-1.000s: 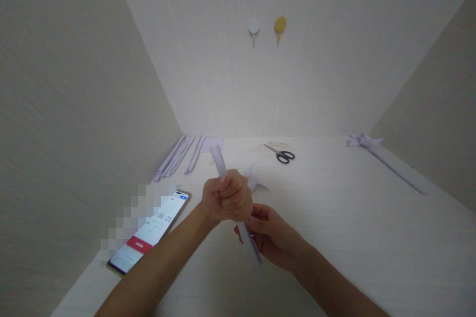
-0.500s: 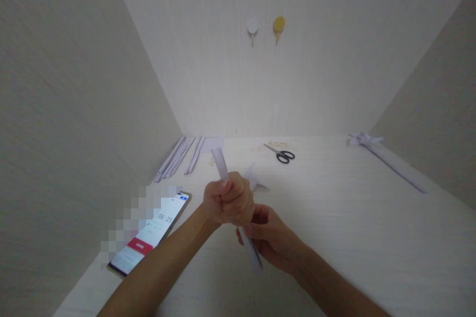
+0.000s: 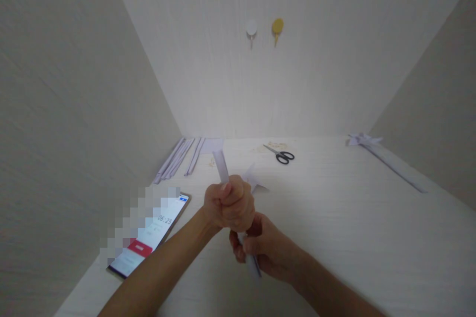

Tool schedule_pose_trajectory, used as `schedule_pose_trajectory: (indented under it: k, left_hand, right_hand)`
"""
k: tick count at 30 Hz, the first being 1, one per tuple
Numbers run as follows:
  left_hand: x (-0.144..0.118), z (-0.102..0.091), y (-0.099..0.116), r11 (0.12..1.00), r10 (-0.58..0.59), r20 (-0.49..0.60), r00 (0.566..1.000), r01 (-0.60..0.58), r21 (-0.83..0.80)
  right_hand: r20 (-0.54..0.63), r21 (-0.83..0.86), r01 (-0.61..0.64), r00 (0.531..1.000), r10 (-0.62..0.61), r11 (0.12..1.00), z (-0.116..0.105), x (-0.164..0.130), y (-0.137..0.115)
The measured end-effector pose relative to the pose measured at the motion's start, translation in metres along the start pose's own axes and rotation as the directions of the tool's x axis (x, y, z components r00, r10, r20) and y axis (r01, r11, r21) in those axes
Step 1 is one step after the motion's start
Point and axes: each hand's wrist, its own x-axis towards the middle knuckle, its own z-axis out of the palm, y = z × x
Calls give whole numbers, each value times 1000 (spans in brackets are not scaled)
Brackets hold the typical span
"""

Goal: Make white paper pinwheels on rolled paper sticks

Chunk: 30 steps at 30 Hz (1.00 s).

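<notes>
Held above the pale table point(image 3: 334, 218), near its middle: a long folded paper strip point(image 3: 222, 166), narrow and flat. Long axis running from far-left to near-right, steeply tilted, upper end pointing up and away toward the back wall, lower end pointing down toward the wearer and showing again below the hands at the strip's near tip. Left hand point(image 3: 228, 204) clenched in a fist around the middle of the strip, thumb side up, knuckles toward the camera. Right hand point(image 3: 260, 247) just below and touching the left, fingers curled about the lower part of the strip, pinching it. Jutting out to the right behind the left fist, a pointed paper flap point(image 3: 255, 182), white; whether joined to the strip, impossible to tell. Flat on the table at left, just beside the left forearm, a phone point(image 3: 150, 235), screen lit, with a red bar and timer digits, partly blurred out. Far left at the back, against the side wall, a row of spare folded strips point(image 3: 178, 157), lying roughly parallel, pointing away. Behind the hands, well apart, black-handled scissors point(image 3: 280, 153), closed, blades pointing left. Far right along the wall, another long strip with a folded knot at its far end point(image 3: 372, 146). On the back wall, a white hook point(image 3: 251, 28) and a yellow hook point(image 3: 277, 26), side by side. No containers anywhere in view.
</notes>
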Motion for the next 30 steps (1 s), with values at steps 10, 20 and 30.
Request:
schedule_pose_trajectory:
  k: [10,20,30]
  left_hand:
    - [2,-12,-11,998,-57,108,993,55,20]
    - [2,-12,-13,990,-120,207,971,103,92]
    - [7,6,14,989,109,300,948,-135,67]
  right_hand:
    - [133,232,-253,965,227,939,-11,-3,7]
    - [60,134,-316,949,310,939,-12,-3,7]
    - [-259,-253,233,919,-298,939,-21,8,-6]
